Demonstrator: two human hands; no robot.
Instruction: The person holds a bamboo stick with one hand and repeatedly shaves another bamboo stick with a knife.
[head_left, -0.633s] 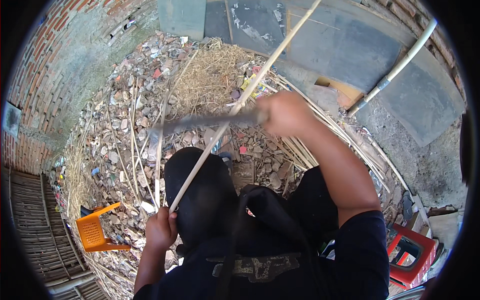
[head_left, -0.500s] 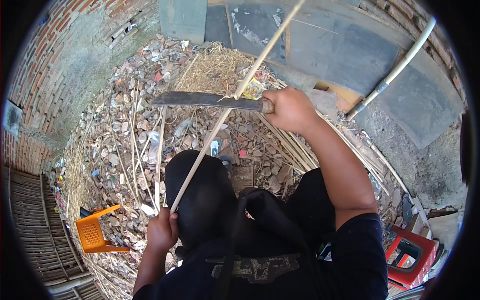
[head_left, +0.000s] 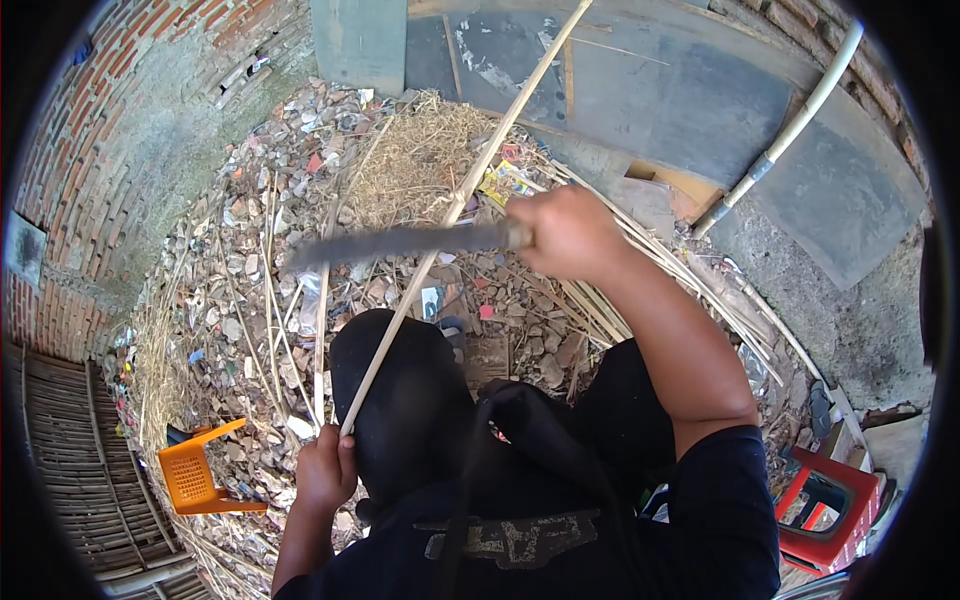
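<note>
My left hand [head_left: 327, 468] is closed around the near end of a long, pale bamboo strip [head_left: 480, 160], beside my left knee. The strip slants away over the rubble toward the grey panels at the far side. My right hand [head_left: 568, 235] grips the short handle of a machete [head_left: 400, 243]. Its dark blade, smeared by motion, points left and crosses over the strip. Whether the edge touches the strip, I cannot tell. Just above the blade the strip looks rough, as at a joint.
Broken brick and stone rubble [head_left: 540, 345] covers the ground, with dry straw [head_left: 415, 150] beyond. More bamboo strips [head_left: 600, 310] lie at the right. An orange plastic chair [head_left: 190, 472] is at left, a red stool [head_left: 845, 515] at right. Brick wall [head_left: 130, 130] and grey panels [head_left: 680, 100] border the area.
The machete has come nearer to me along the bamboo strip, its blade now blurred. My right hand moved slightly left and nearer. My left hand keeps hold of the strip's end.
</note>
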